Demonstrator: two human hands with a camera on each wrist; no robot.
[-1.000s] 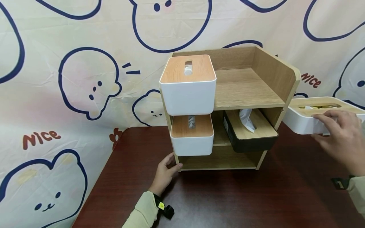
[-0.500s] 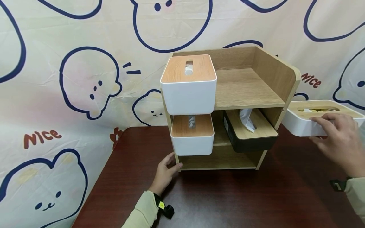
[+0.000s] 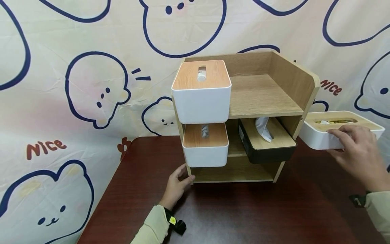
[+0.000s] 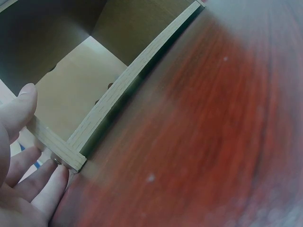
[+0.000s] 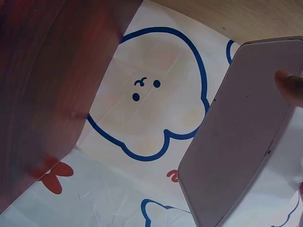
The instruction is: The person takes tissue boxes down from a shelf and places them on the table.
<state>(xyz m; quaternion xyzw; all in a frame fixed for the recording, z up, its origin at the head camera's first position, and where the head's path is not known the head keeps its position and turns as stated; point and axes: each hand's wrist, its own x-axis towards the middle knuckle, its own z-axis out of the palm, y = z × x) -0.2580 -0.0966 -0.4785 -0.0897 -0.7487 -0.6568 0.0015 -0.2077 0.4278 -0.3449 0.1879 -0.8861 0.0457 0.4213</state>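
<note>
My left hand (image 3: 174, 188), thumb and fingers part-curled round the near left edge of the shelf (image 3: 265, 89), likely steadies it; my right hand (image 3: 359, 154) pinches the long white box (image 3: 315, 137) aloft at the shelf's right, thumb underneath, presumably for support.

Head cam high, fwd/down; wrist cams close; head & L share shelf (image 3: 262, 93).

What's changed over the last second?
The right hand has carried the held white box slightly down and left in the head view, toward the shelf unit. Nothing newly gripped or released. The left hand stays at its lower corner; the upper white box, lower white box and black box stayed put.
</note>
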